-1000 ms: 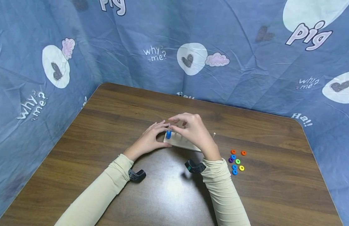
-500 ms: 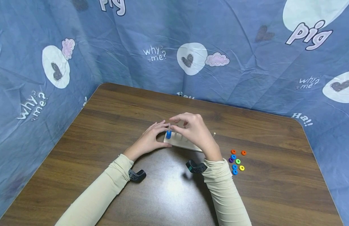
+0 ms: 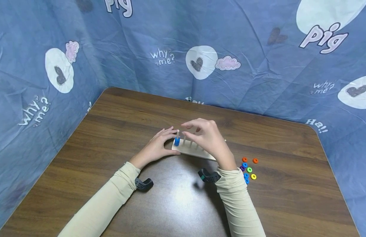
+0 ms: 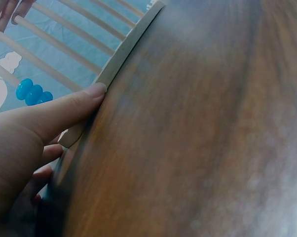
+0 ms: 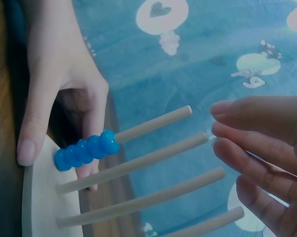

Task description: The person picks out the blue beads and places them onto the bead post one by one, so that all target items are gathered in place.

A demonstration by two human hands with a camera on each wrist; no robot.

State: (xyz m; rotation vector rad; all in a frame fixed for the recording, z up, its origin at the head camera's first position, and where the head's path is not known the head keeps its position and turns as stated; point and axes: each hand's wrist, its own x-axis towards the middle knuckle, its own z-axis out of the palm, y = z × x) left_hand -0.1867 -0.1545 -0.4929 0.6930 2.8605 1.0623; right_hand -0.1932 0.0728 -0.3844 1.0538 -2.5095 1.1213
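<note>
A pale wooden peg board (image 3: 192, 151) with a row of upright pegs lies on the table. Several blue rings (image 5: 84, 151) are stacked on its leftmost peg, whose upper part is bare. My left hand (image 3: 157, 145) grips the board's left end, thumb along the near edge and the other fingers round the far side. My right hand (image 3: 209, 135) hovers over the pegs, thumb and fingers loosely bent and apart, holding nothing. In the right wrist view its fingertips are close to the top of the second peg (image 5: 138, 162). In the head view that hand covers some pegs.
Loose rings lie on the brown table (image 3: 289, 184) right of the board: two orange rings, a green ring (image 3: 249, 170), a yellow ring (image 3: 253, 176), a purple one and several blue ones. A printed blue cloth (image 3: 135, 59) hangs behind the table.
My right hand has moved slightly right, away from the leftmost peg, uncovering its top. My left hand and the board have stayed in place.
</note>
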